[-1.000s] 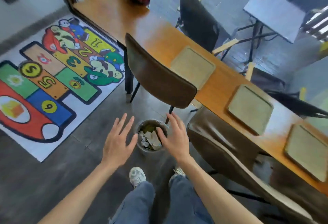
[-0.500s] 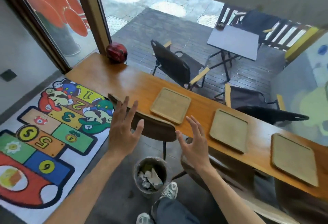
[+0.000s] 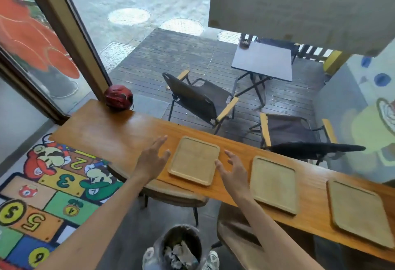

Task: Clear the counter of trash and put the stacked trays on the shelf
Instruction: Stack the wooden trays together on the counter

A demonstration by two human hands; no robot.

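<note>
Three light wooden trays lie side by side on the long wooden counter [image 3: 111,133]: the left tray [image 3: 194,160], the middle tray [image 3: 274,184] and the right tray [image 3: 361,213]. My left hand [image 3: 152,160] hovers open just left of the left tray. At that tray's right edge my right hand [image 3: 236,169] is open too, fingers spread, its fingertips close to the rim. Neither hand holds anything. A grey bin [image 3: 180,246] with crumpled paper trash stands on the floor between my feet.
A red helmet [image 3: 118,97] sits at the counter's far left end by the window frame. Brown chairs [image 3: 171,192] are tucked under the counter in front of me. A colourful numbered floor mat [image 3: 44,188] lies at left. Beyond the glass are outdoor chairs and a table.
My view has lifted from the bin on the floor to the counter. Both hands rose from the bin and reached forward to either side of the left tray.
</note>
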